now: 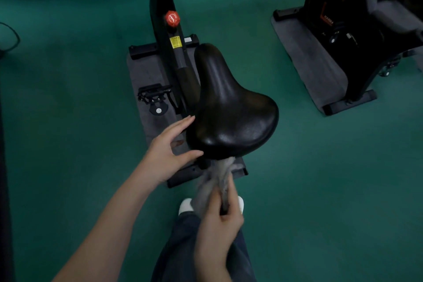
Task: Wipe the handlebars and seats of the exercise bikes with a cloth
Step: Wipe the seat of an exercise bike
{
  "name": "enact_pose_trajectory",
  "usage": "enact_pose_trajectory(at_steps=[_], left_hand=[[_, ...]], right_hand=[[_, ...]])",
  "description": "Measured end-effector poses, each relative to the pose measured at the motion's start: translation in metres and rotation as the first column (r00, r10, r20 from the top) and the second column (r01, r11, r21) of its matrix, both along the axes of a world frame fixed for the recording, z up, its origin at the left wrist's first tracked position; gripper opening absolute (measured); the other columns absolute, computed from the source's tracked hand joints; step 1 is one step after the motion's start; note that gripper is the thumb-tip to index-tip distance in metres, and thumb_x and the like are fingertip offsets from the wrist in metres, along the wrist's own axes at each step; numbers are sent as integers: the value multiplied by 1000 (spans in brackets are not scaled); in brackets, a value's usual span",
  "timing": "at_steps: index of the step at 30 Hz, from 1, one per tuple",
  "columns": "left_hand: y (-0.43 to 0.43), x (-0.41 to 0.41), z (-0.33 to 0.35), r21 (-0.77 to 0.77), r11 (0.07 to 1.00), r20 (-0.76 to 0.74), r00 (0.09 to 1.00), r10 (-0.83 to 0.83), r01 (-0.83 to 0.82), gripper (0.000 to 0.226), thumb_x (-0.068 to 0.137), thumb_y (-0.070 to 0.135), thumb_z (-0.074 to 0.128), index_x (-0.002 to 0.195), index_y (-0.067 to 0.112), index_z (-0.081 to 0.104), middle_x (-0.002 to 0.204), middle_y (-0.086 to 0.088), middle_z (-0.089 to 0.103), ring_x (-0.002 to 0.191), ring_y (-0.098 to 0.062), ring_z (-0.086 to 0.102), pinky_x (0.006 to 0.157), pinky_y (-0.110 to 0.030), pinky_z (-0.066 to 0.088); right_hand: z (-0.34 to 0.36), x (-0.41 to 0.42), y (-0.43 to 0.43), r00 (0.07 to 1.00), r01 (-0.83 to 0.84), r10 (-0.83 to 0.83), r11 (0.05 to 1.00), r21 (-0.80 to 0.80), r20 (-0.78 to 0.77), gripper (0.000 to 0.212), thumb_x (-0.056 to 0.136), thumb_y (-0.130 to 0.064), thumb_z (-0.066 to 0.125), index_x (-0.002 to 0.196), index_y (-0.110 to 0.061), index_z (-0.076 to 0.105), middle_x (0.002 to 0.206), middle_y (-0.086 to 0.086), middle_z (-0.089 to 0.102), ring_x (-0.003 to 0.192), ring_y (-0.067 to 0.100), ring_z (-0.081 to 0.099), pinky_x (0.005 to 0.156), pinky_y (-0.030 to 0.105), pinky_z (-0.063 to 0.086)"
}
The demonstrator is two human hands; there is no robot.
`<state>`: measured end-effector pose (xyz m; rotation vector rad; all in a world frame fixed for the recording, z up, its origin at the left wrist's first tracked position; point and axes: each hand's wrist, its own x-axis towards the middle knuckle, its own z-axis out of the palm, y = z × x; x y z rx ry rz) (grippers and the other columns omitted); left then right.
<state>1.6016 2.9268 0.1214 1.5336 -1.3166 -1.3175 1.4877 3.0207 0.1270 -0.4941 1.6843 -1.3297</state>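
- Green gym flooring (297, 167) fills the head view; two exercise bikes stand on grey mats, well apart from each other.
- Near bike: black seat (231, 107) at frame centre, nose pointing away from the person, wide rear end nearest. Its frame post carries a red knob (172, 18), and a pedal (154, 96) sits to the left over the grey mat (146, 71).
- Second bike (357, 30): upper right, with its own red knob at the top edge. No handlebars of either bike are in view.
- Left hand (167, 151): fingers spread wide, fingertips and thumb touching the left rear edge of the seat, steadying it. It holds nothing.
- Right hand (219, 222): closed around the grey cloth (217, 178), which is bunched and runs up to the rear underside of the seat. The cloth is blurred.
- Step in hand (judgement): wiping the rear edge of the near seat.
- Next move (judgement): bring the cloth up over the top surface toward the nose, keeping the left hand braced; the handlebars and the second bike are likely to follow.
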Motion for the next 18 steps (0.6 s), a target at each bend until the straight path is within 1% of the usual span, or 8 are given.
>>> enact_pose_trajectory(at_steps=[2,4,7,9,12,15,16,18], left_hand=[[4,-1,5,3,1000,68,998,-7,7,75,65,44,71,135,39,42,141,16,43,132,1,38,110,-39,37],[7,-3,13,10,1000,150,988,-28,27,75,70,47,68,139,34,41,141,16,42,132,1,37,111,-39,37],[13,-4,23,29,999,224,973,-49,44,68,80,31,70,142,27,41,142,12,42,130,-2,38,112,-38,35],[17,-3,32,43,998,246,968,-51,42,65,83,24,70,141,25,41,140,9,45,127,-4,42,110,-38,36],[23,-6,50,49,997,316,946,-76,64,61,86,24,67,141,22,42,138,5,48,127,-9,43,110,-36,36],[23,-15,69,2,990,460,879,-125,140,58,89,29,63,142,19,41,140,3,45,130,-10,39,110,-21,25],[21,-21,75,-11,985,503,852,-145,174,58,89,30,61,142,18,40,141,3,44,131,-11,38,110,-21,24],[16,-35,87,-22,970,580,793,-186,243,59,91,36,57,144,18,38,143,3,41,133,-14,36,112,-29,27]], right_hand=[[10,-21,-8,997,46,-47,999,-26,-57,41,91,9,49,125,-10,61,124,1,65,117,9,59,99,25,46],[26,-42,-18,993,40,-41,999,-8,-107,37,91,7,50,123,-7,61,122,4,66,116,12,60,101,31,47],[46,-61,-27,987,4,-1,1000,15,-161,34,92,2,52,123,-8,61,120,4,66,114,15,60,103,40,46],[59,-74,-33,984,-37,38,999,10,-174,32,92,1,52,121,-9,62,117,4,68,110,16,62,100,43,48],[79,-95,-38,978,-94,94,996,8,-186,29,93,1,50,115,-11,64,108,2,70,102,14,65,96,42,51],[96,-120,-41,968,-157,157,987,12,-197,28,93,1,50,114,-11,64,108,4,70,100,14,65,96,42,50],[100,-130,-42,963,-173,172,985,14,-206,28,93,1,50,114,-11,64,109,5,69,102,16,65,97,43,50],[105,-151,-43,958,-189,188,982,14,-216,28,93,1,51,115,-10,63,111,7,68,105,20,64,98,45,49]])
